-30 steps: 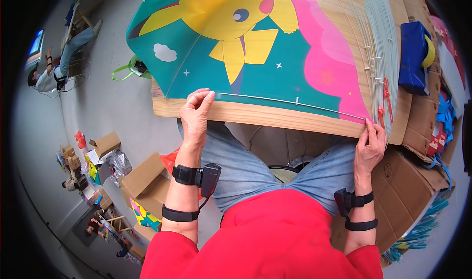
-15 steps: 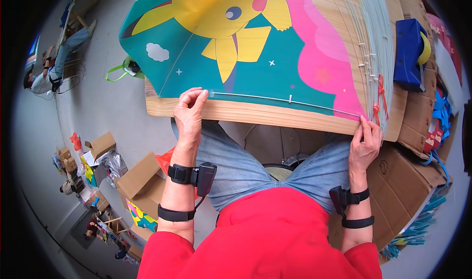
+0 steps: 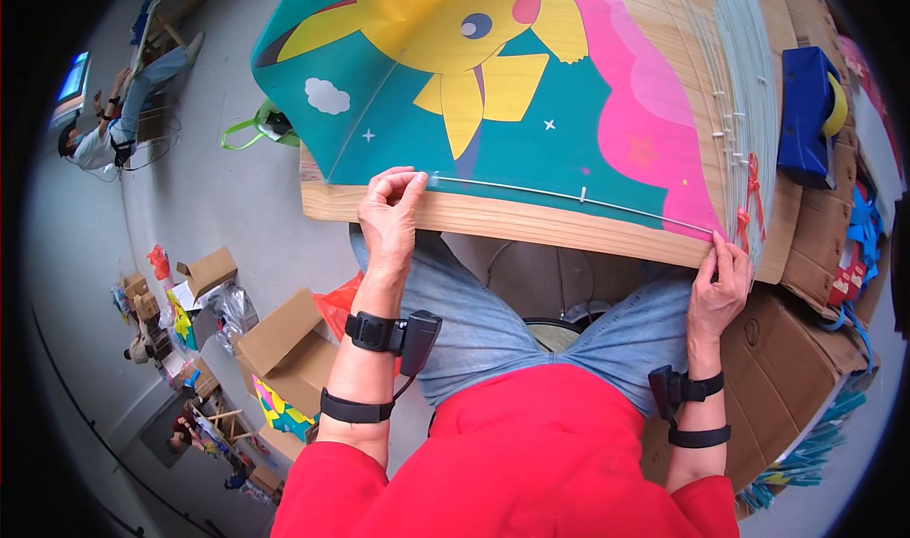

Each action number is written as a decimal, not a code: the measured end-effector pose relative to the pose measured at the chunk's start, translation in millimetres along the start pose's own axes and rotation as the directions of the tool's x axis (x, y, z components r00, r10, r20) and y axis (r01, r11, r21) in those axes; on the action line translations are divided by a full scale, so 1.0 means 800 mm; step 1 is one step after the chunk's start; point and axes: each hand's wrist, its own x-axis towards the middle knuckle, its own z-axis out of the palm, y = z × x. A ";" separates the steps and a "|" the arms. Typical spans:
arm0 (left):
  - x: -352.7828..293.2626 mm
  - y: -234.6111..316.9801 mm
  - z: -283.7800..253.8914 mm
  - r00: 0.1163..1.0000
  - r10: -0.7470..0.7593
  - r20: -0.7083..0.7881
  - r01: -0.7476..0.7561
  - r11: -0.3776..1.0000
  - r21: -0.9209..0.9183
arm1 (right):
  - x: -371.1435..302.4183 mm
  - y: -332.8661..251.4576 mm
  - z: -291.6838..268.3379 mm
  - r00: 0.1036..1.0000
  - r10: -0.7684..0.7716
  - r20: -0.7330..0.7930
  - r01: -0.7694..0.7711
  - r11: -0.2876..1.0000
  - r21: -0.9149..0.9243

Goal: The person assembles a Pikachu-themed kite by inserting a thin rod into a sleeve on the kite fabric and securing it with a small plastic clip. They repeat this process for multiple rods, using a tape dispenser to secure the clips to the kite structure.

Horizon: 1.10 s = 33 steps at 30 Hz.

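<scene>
A printed sheet (image 3: 531, 164), teal and pink with a yellow cartoon figure, lies on the wooden board near its front edge. Along the sheet's near edge runs a thin white rod (image 3: 512, 187) with a small white clip (image 3: 583, 195) on it. My left hand (image 3: 389, 225) is closed in a pinch at the rod's left end; what sits between the fingertips is too small to make out. At the sheet's right corner, my right hand (image 3: 718, 287) pinches the rod's other end between thumb and finger.
A bundle of thin pale rods (image 3: 749, 92) with red ties lies on the board's right side. Beyond it stands a blue tape dispenser (image 3: 804, 121). Cardboard boxes (image 3: 758, 377) flank me on both sides. A person (image 3: 114, 126) sits far left.
The whole view has shifted, so the board and both hands appear a little farther right. Relative to the sheet and rod, both hands keep their places.
</scene>
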 end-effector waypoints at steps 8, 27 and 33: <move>-0.002 -0.003 0.006 0.998 0.055 -0.039 -0.052 0.996 0.073 | 0.000 0.000 0.000 1.000 -0.011 -0.005 0.011 1.000 -0.004; -0.004 -0.003 0.011 0.996 0.060 -0.066 -0.051 0.991 0.125 | 0.000 -0.001 0.000 1.000 -0.003 0.003 0.003 1.000 -0.001; -0.003 -0.006 0.012 0.993 0.101 -0.069 -0.091 0.987 0.133 | 0.000 -0.001 0.000 1.000 -0.002 0.004 0.002 1.000 0.003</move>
